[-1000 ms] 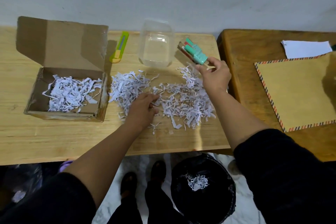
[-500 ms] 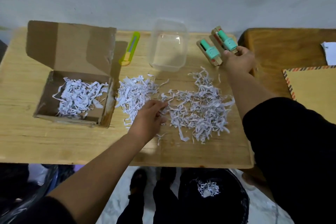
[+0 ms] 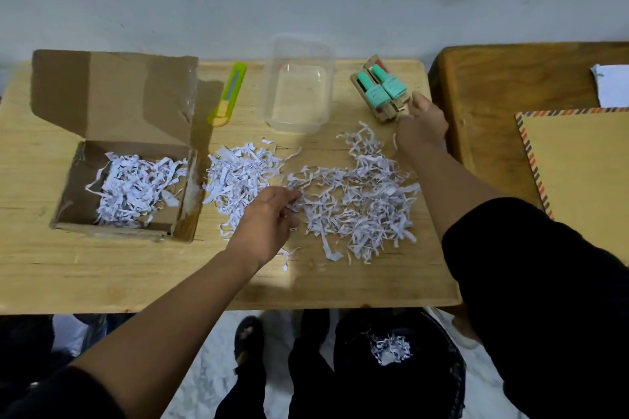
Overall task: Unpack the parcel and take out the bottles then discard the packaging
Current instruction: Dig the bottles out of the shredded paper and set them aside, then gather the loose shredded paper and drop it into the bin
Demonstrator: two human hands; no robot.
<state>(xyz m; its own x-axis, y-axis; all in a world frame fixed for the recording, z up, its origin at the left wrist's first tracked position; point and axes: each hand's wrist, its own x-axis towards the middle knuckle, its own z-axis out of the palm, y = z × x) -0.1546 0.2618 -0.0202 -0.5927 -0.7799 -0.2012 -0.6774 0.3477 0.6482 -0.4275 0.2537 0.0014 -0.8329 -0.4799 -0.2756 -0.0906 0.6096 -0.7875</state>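
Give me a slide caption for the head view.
Right hand sets teal bottles beside a clear tub; left hand rakes shredded paper near the open box.

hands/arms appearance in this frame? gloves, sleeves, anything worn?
Both hands are bare: no gloves, and no rings, watch or markings that can be made out. The left hand and right hand lead to bare forearms. Black sleeves cover the upper arms, pushed up to about the elbow on both sides. No cables or straps.

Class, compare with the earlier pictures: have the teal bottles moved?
Yes. The bottles, earlier lifted in the right hand, now lie on the table right of the clear tub.
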